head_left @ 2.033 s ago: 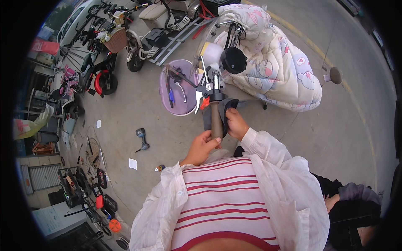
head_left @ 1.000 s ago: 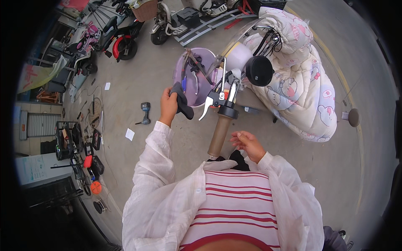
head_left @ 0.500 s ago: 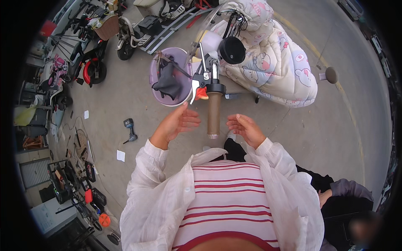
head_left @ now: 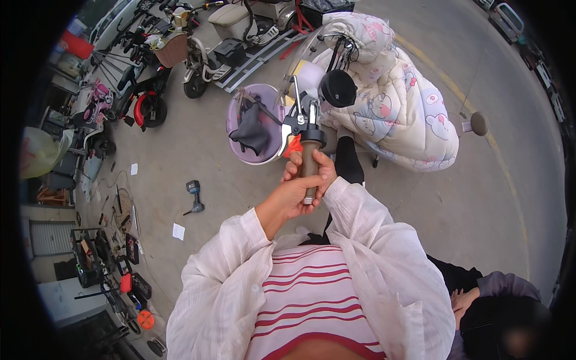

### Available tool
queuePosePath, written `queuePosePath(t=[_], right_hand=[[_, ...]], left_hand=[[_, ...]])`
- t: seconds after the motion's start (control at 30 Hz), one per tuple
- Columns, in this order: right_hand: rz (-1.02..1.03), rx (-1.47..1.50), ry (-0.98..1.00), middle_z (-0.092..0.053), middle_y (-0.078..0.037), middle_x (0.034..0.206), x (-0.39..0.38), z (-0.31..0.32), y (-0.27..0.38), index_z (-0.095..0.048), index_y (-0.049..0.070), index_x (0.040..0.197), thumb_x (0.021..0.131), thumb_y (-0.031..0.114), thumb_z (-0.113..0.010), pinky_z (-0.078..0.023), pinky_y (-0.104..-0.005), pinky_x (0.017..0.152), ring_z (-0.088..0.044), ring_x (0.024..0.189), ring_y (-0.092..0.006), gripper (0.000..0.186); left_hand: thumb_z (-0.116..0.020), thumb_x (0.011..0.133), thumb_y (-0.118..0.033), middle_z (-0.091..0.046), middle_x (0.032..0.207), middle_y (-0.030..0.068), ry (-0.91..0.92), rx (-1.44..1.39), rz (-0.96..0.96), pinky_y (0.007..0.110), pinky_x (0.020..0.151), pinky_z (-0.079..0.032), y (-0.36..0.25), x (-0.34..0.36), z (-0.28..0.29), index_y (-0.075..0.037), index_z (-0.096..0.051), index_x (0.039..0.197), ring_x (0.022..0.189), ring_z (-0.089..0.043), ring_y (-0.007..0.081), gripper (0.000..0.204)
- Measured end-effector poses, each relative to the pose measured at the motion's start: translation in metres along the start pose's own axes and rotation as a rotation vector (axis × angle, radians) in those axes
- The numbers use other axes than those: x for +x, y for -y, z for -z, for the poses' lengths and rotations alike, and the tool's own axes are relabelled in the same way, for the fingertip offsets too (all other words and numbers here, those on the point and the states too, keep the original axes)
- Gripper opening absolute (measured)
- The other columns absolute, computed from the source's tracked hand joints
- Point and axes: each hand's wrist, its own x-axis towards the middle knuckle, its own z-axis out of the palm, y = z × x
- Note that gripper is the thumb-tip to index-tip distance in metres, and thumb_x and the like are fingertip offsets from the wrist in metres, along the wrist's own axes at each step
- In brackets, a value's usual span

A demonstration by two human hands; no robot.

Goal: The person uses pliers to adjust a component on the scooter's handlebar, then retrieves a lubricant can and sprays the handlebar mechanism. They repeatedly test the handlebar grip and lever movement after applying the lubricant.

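A brown handlebar grip (head_left: 310, 155) points toward me from the scooter. My left hand (head_left: 295, 195) is closed round its near end, thumb across the top. Just beyond, my right hand (head_left: 323, 169) wraps the same grip, with some fingertips showing on its left side. A pale brake lever (head_left: 288, 137) angles off left of the grip, above an orange-red piece (head_left: 294, 146). Farther ahead are a round black mirror (head_left: 338, 89) and a padded quilt cover (head_left: 420, 120) with cartoon prints. A lilac basket (head_left: 233, 114) left of the handlebar holds a dark grey cloth item (head_left: 251, 133).
A cordless drill (head_left: 194, 197) and white paper (head_left: 178, 231) lie on the concrete at left. Tools and a black crate (head_left: 90, 258) spread farther left. Parked scooters (head_left: 198, 72) and a metal ramp (head_left: 258, 57) stand at the back. Another person's hands (head_left: 463, 305) show at lower right.
Both hands were apart on either side of the grip, fingers extended. They have come together and closed round it. A black-trousered leg now shows beside the handlebar.
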Motion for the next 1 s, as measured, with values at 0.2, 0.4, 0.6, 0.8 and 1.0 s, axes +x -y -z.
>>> queuePosePath(t=[0.2, 0.4, 0.6, 0.8, 1.0], right_hand=[[-0.023, 0.155, 0.222, -0.054, -0.001, 0.069, 0.018, 0.008, -0.001, -0.049, 0.014, 0.080, 0.072, 0.044, -0.076, -0.043, -0.0421, 0.093, -0.057, 0.070, -0.0174, 0.041], [-0.070, 0.356, 0.510, -0.052, 0.003, 0.061, 0.031, 0.016, 0.003, -0.050, 0.016, 0.074, 0.078, 0.039, -0.073, -0.041, -0.0385, 0.094, -0.055, 0.062, -0.0130, 0.033], [-0.183, 0.195, 0.258, -0.047, 0.006, 0.059, 0.015, -0.003, 0.028, -0.045, 0.017, 0.072, 0.087, 0.036, -0.063, -0.040, -0.0348, 0.093, -0.051, 0.058, -0.0102, 0.030], [-0.230, 0.046, -0.076, -0.043, 0.006, 0.059, 0.006, -0.026, 0.037, -0.043, 0.017, 0.072, 0.089, 0.033, -0.058, -0.042, -0.0320, 0.086, -0.048, 0.057, -0.0104, 0.028], [-0.245, -0.031, -0.293, -0.044, 0.006, 0.059, 0.005, -0.039, 0.037, -0.044, 0.017, 0.071, 0.088, 0.032, -0.059, -0.043, -0.0313, 0.081, -0.048, 0.057, -0.0109, 0.027]], left_hand=[[-0.067, 0.085, -0.023, -0.058, 0.070, 0.0006, -0.082, 0.016, 0.083, 0.025, 0.048, -0.043, -0.006, -0.005, -0.004, -0.010, -0.060, 0.080, 0.058, -0.057, 0.0124, 0.016], [-0.063, 0.088, -0.018, -0.053, 0.074, -0.0012, -0.258, 0.020, 0.097, 0.025, 0.056, -0.042, -0.028, -0.019, -0.038, -0.013, -0.057, 0.087, 0.065, -0.052, 0.0100, 0.008], [-0.063, 0.086, -0.016, -0.050, 0.061, 0.0016, -0.249, 0.097, 0.149, 0.024, 0.043, -0.031, -0.023, -0.005, -0.034, -0.009, -0.053, 0.074, 0.050, -0.046, 0.0097, 0.017], [-0.059, 0.079, -0.008, -0.049, 0.059, 0.0030, -0.163, 0.021, 0.100, 0.024, 0.039, -0.027, -0.022, -0.005, -0.027, -0.006, -0.052, 0.070, 0.044, -0.042, 0.0106, 0.012], [-0.061, 0.081, -0.007, -0.047, 0.061, 0.0029, 0.015, -0.064, 0.046, 0.024, 0.039, -0.025, -0.012, -0.001, -0.012, -0.005, -0.051, 0.074, 0.043, -0.038, 0.0095, 0.013]])
